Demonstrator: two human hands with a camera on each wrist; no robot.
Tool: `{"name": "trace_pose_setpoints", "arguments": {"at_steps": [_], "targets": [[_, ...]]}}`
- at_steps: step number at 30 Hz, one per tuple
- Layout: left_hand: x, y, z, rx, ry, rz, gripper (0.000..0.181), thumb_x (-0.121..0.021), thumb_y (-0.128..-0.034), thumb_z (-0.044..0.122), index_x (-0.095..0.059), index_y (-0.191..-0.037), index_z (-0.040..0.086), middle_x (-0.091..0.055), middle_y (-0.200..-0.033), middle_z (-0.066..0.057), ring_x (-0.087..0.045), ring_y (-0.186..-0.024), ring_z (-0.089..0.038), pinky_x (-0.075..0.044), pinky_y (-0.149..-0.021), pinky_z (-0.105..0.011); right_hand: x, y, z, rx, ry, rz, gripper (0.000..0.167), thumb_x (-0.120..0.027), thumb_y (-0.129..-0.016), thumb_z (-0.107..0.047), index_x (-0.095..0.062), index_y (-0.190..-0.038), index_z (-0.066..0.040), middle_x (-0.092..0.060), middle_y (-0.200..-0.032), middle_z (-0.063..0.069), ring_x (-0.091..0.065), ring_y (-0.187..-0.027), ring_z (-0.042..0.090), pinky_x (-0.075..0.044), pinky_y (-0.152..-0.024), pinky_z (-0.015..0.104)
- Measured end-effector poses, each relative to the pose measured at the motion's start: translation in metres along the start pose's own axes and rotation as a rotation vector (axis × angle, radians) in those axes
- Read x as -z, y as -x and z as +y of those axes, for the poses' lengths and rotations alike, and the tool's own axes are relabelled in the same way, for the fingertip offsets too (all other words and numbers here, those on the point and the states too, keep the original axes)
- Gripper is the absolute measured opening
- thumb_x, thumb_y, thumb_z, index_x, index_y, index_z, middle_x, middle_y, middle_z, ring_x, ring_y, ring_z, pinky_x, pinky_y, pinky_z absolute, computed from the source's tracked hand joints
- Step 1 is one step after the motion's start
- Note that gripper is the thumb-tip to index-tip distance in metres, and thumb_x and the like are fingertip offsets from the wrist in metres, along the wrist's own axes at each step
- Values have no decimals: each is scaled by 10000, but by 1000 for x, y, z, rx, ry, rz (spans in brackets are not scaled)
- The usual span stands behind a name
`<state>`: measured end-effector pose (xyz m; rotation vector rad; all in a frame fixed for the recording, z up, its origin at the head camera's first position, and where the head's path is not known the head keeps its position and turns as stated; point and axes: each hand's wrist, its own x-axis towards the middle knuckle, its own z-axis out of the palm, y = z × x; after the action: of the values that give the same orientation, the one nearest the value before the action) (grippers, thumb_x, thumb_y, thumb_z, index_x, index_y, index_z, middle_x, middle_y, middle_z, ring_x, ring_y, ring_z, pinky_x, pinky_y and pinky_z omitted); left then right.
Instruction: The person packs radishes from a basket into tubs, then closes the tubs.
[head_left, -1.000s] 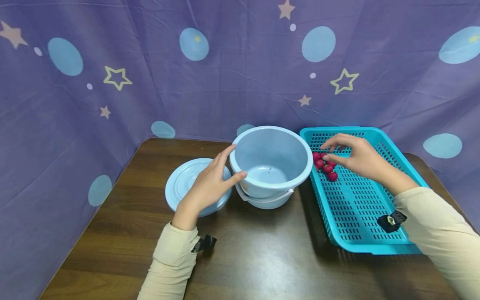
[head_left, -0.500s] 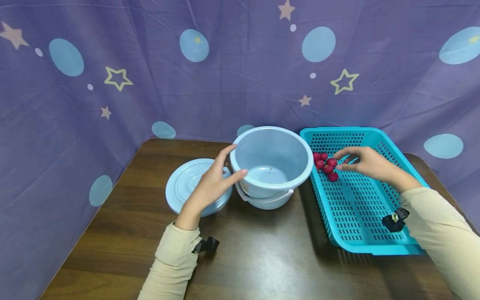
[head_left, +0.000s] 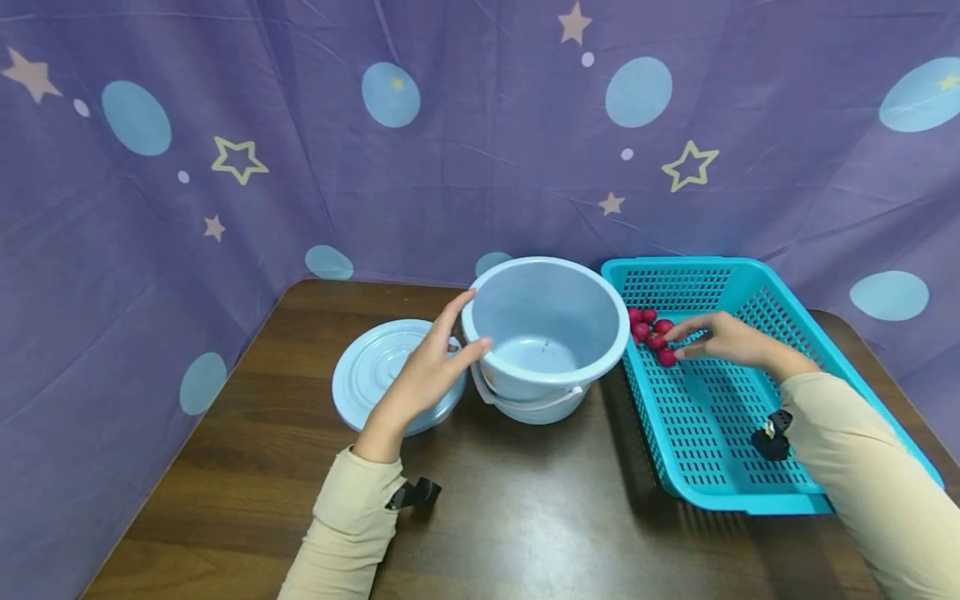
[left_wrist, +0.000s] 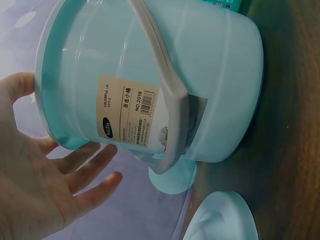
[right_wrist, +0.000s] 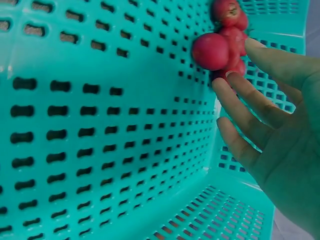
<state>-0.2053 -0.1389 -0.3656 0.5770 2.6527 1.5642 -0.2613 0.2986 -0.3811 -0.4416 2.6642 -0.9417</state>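
Observation:
A light blue bucket point(head_left: 543, 379) stands upright on the table, its handle hanging down at the front. My left hand point(head_left: 422, 377) rests at the bucket's left rim, thumb and fingers spread; the left wrist view shows the hand point(left_wrist: 45, 180) beside the bucket point(left_wrist: 220, 75) with its label. Several red round fruits point(head_left: 640, 331) lie in the left part of the turquoise basket point(head_left: 765, 502). Over them reaches my right hand point(head_left: 731, 340), fingertips at the nearest fruits. In the right wrist view the fingers of that hand point(right_wrist: 280, 110) are extended beside the red fruits point(right_wrist: 210, 51).
A light blue lid point(head_left: 367, 375) lies on the wooden table point(head_left: 225, 467) left of the bucket, partly behind my left hand. A purple curtain point(head_left: 480, 167) with stars and dots hangs behind the table's back edge.
My right hand drew back to the right from the fruits, then came down and slightly forward to the nearest ones. The left hand has stayed at the bucket rim.

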Motion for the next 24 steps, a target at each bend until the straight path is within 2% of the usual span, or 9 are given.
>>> {"name": "trace_pose_setpoints", "arguments": {"at_steps": [2, 6, 10, 13, 15, 18, 24], "targets": [[0, 0, -1, -9, -3, -2, 691, -555, -984, 460, -218, -1575, 331, -297, -1543, 19, -486, -1099, -256, -435, -911, -468, -3, -3, 2, -2, 0, -6, 335, -713, -917, -111, -669, -1216, 32, -618, -1256, 254, -578, -1155, 438, -529, -870, 498], [-1, 0, -1, -3, -16, -5, 685, -526, -993, 474, -194, -1578, 350, -222, -1599, 27, -462, -1218, -258, -415, -971, -488, -9, -6, 6, -12, 19, -20, 309, -712, -914, -110, -687, -1190, 27, -625, -1236, 262, -597, -1122, 426, -537, -855, 489], [-1, 0, -1, 8, -30, -10, 687, -508, -991, 503, -174, -1577, 374, -207, -1607, 29, -464, -1229, -280, -415, -961, -518, -14, -9, 6, -12, 61, -23, 280, -717, -908, -109, -705, -1157, 19, -660, -1171, 233, -642, -957, 303, -548, -771, 416], [-1, 1, -2, 10, -33, -12, 690, -507, -990, 509, -169, -1577, 378, -228, -1592, 25, -486, -1168, -295, -427, -921, -526, -18, -11, 5, -12, 66, -17, 264, -719, -897, -75, -706, -1139, 30, -680, -1100, 200, -600, -803, 190, -502, -678, 336], [-1, 1, -2, 11, -39, -14, 692, -506, -990, 510, -165, -1578, 379, -229, -1591, 25, -487, -1168, -296, -429, -918, -529, -19, -12, 5, -13, 56, -17, 259, -718, -888, -49, -703, -1130, 42, -682, -1065, 188, -569, -748, 167, -470, -643, 314], [-1, 1, -1, 13, -56, -16, 694, -501, -992, 518, -155, -1578, 385, -202, -1610, 31, -470, -1239, -298, -416, -965, -542, -21, -13, 5, 2, 55, -17, 254, -718, -883, -29, -696, -1121, 58, -681, -1034, 173, -552, -711, 156, -446, -610, 300], [-1, 2, 0, 23, -92, -20, 701, -480, -985, 565, -128, -1573, 414, -164, -1626, 64, -431, -1332, -330, -394, -1005, -580, -22, -13, 5, 22, 96, -4, 248, -718, -881, -22, -702, -1119, 45, -649, -914, 88, -400, -582, 112, -382, -551, 281]]}}
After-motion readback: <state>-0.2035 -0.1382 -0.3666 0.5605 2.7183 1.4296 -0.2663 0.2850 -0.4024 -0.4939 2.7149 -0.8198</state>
